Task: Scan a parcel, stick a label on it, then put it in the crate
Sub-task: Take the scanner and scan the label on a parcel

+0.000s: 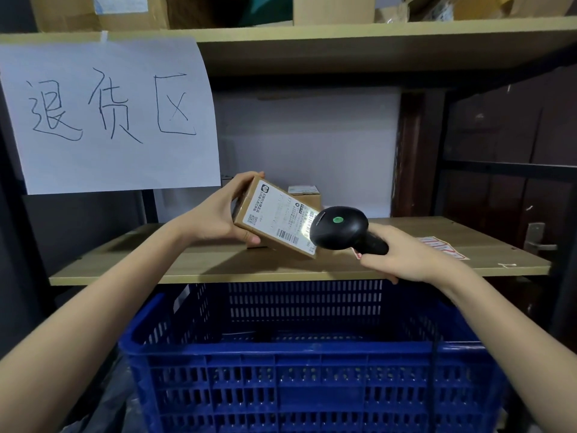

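My left hand (pixel 218 214) grips the parcel (pixel 278 218) above the shelf (pixel 156 264), my right hand (pixel 402 256) clasps the scanner (pixel 340 228) against it, another box (pixel 307 198) behind, crate (pixel 281 351) open below.

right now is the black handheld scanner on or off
On. The black handheld scanner in the right hand shows a green light and throws a bright patch onto the brown cardboard parcel's white label.

Head-worn view, forward and down, close over shelf (pixel 281 270)
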Action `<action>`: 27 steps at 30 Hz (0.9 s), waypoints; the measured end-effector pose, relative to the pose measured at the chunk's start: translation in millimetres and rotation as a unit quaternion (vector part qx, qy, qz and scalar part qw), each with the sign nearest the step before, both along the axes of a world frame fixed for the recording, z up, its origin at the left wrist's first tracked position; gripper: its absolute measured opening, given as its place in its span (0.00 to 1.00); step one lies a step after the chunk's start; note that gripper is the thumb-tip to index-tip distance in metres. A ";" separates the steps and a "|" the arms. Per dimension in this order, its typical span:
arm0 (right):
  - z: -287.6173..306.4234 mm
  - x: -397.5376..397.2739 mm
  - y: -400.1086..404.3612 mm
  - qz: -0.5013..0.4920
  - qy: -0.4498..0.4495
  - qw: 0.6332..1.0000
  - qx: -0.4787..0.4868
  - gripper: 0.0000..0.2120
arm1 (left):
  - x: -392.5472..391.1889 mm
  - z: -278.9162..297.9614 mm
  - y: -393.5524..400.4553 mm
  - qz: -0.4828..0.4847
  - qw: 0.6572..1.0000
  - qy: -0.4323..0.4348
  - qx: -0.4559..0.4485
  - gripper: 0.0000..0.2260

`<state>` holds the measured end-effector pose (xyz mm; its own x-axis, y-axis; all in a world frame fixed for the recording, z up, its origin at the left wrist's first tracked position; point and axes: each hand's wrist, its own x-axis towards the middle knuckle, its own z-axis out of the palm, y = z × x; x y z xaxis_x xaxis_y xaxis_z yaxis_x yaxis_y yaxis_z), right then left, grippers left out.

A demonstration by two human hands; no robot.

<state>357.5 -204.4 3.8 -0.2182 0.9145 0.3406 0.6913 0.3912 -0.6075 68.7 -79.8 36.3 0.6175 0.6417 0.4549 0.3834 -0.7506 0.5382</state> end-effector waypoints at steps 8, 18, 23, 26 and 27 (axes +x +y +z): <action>-2.6 7.4 4.3 -0.007 0.005 1.000 -0.002 0.05 | 4.0 1.2 1.1 -0.009 1.000 -0.005 -0.002 0.48; -4.6 8.6 0.2 -0.011 0.004 1.000 0.003 0.07 | 11.1 -1.6 0.2 -0.008 1.000 -0.021 -0.004 0.45; -8.8 8.5 -4.6 -0.024 0.074 0.996 0.034 0.09 | 21.1 -16.2 3.7 0.053 0.993 -0.082 -0.064 0.38; -9.2 9.1 -5.4 -0.043 0.128 0.990 0.047 0.06 | 25.4 -32.1 7.4 0.107 0.980 -0.087 -0.142 0.42; -9.6 9.5 -5.5 -0.045 0.151 0.987 0.044 0.06 | 25.9 -37.2 7.8 0.117 0.976 -0.083 -0.162 0.46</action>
